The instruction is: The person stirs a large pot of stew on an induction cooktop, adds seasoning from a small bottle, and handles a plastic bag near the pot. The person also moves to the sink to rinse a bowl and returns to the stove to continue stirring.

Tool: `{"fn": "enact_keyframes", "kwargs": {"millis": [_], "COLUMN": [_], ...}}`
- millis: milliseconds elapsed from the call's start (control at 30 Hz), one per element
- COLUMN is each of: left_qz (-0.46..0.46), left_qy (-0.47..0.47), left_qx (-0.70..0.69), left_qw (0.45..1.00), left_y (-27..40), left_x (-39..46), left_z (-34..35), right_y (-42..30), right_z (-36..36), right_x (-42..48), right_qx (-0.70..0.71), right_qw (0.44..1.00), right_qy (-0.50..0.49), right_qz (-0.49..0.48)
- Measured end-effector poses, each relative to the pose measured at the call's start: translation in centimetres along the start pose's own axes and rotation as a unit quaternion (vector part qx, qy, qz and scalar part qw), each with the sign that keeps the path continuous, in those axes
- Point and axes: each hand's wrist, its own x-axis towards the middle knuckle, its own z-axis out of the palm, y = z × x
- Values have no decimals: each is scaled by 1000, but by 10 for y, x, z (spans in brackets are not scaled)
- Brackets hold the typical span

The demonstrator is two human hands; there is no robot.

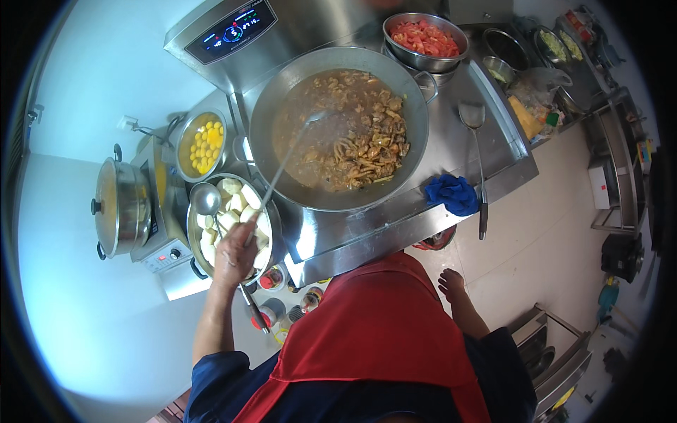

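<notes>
My left hand (237, 253) grips the handle of a long metal utensil (288, 153). Its head dips into brown broth in a large wok (338, 203), where chunks of stewed meat (370, 153) are heaped toward the right. Beneath that hand stands a metal pot (191, 232) of peeled, pale vegetable pieces (229, 219), possibly potatoes. A ladle (205, 198) lies across this pot, its dark handle sticking out past the near rim. My right hand (452, 283) hangs beside the red apron (370, 328), holding nothing, fingers slightly apart.
A bowl of egg yolks (206, 148) sits left of the wok; a bowl of chopped tomatoes (424, 39) stands behind right. A wok spatula (472, 113) and a blue cloth (451, 194) lie on the steel counter. Farther left is a lidded steamer pot (120, 206). Bottles (311, 300) stand below.
</notes>
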Motion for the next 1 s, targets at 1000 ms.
{"fn": "enact_keyframes", "kwargs": {"millis": [1000], "left_qz": [-13], "left_qy": [-53], "left_qx": [83], "left_qw": [995], "left_y": [29], "left_x": [96], "left_z": [103], "right_y": [-14], "right_z": [9], "right_x": [5], "right_qx": [16], "right_qw": [1000], "right_qy": [3], "right_qz": [2]}}
